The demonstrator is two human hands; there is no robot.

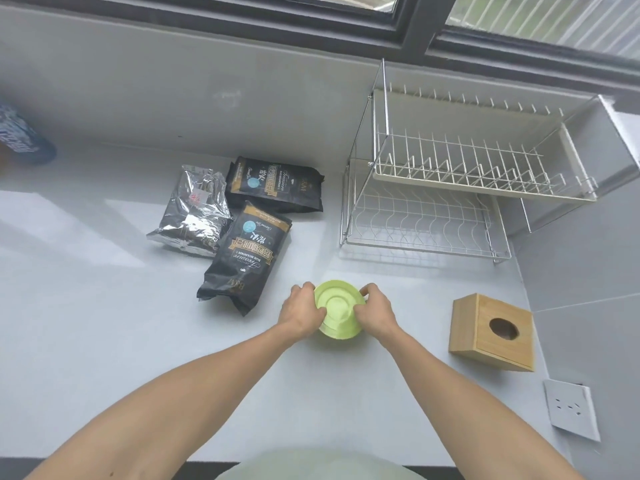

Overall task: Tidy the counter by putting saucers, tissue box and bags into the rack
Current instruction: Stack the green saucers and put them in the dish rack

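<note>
A small stack of light green saucers sits on the grey counter in front of me. My left hand grips its left rim and my right hand grips its right rim. Left of the saucers lie two black coffee bags and a silver foil bag. A wooden tissue box stands to the right. The two-tier white wire rack stands at the back right, with nothing on either tier.
A window runs along the back above a grey ledge. A wall with a white socket closes the right side. A blue patterned object shows at the far left edge. The counter's front edge is near my body.
</note>
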